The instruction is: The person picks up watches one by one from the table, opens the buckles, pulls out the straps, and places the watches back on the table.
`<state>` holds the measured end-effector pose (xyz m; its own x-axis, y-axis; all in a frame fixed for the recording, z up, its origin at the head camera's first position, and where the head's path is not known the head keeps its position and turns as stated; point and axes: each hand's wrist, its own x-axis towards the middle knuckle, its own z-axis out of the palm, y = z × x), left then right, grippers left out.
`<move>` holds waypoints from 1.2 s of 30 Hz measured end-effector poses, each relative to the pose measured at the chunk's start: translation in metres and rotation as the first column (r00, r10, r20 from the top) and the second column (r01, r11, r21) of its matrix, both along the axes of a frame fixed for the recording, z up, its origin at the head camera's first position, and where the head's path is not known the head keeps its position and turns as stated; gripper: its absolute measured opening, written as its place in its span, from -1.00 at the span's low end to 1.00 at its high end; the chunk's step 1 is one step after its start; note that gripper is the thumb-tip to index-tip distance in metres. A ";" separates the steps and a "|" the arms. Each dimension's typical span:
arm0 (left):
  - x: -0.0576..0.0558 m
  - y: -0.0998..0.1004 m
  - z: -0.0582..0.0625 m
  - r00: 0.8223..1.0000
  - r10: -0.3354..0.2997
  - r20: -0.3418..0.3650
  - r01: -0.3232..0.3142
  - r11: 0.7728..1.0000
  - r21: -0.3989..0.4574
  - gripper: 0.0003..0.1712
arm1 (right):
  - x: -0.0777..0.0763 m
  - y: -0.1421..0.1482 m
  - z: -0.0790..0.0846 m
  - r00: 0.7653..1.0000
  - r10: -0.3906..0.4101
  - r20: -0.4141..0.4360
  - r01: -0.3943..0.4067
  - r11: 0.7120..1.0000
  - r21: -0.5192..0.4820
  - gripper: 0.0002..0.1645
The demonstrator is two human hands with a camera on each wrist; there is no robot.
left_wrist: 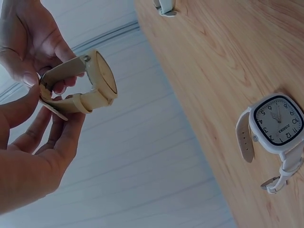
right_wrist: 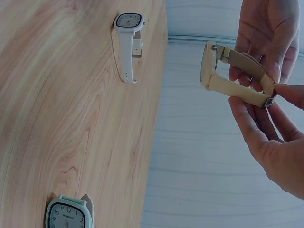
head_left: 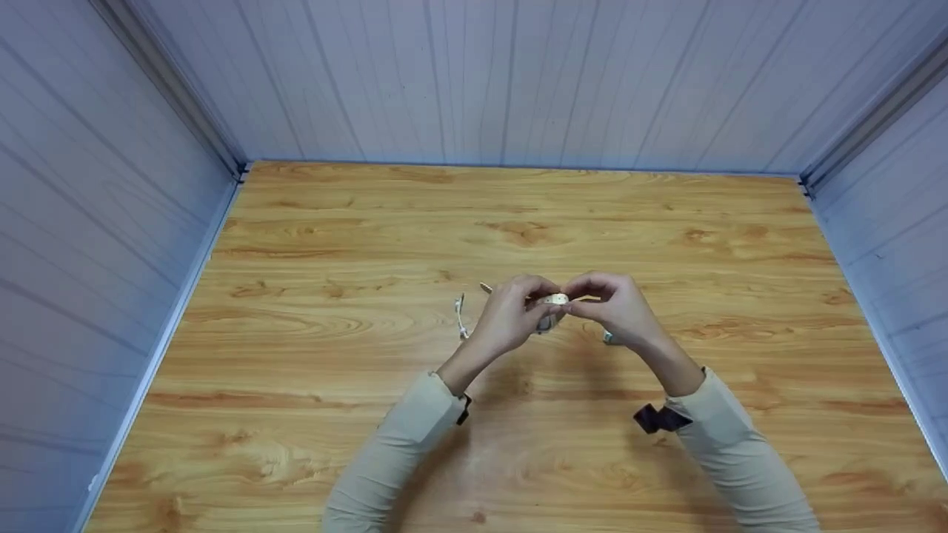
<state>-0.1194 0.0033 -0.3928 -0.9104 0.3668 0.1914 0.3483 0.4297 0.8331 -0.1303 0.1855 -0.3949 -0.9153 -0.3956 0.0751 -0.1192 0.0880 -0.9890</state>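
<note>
One cream wristwatch (left_wrist: 100, 78) is held above the wood-grain table (head_left: 370, 259), its flat strap (right_wrist: 232, 90) pinched near the metal buckle (right_wrist: 270, 101) by the left grip (head_left: 512, 312) and right grip (head_left: 621, 305), presumably to steady the loop.

We wear pale beige long sleeves: left sleeve (head_left: 392, 459) at seven o'clock in the head view, right sleeve (head_left: 744, 459) at four, both creased. A black clip (head_left: 464, 409) juts from our left cuff (head_left: 435, 400) at four o'clock, a bigger, angular black block (head_left: 661, 419) from our right cuff (head_left: 703, 400) at eight. Our left hand (head_left: 511, 312) and right hand (head_left: 623, 307) are bare.
</note>
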 end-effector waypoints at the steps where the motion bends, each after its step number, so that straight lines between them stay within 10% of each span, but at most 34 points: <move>1: 0.000 0.000 0.000 1.000 0.003 -0.004 -0.003 1.000 -0.008 -0.82 | 0.000 0.000 0.000 1.000 -0.001 0.002 0.001 1.000 0.001 -0.75; 36: -0.001 0.003 -0.007 0.999 0.028 -0.032 -0.029 0.999 -0.029 -0.85 | 0.000 0.002 -0.005 0.998 0.009 -0.056 -0.009 1.000 -0.006 -0.79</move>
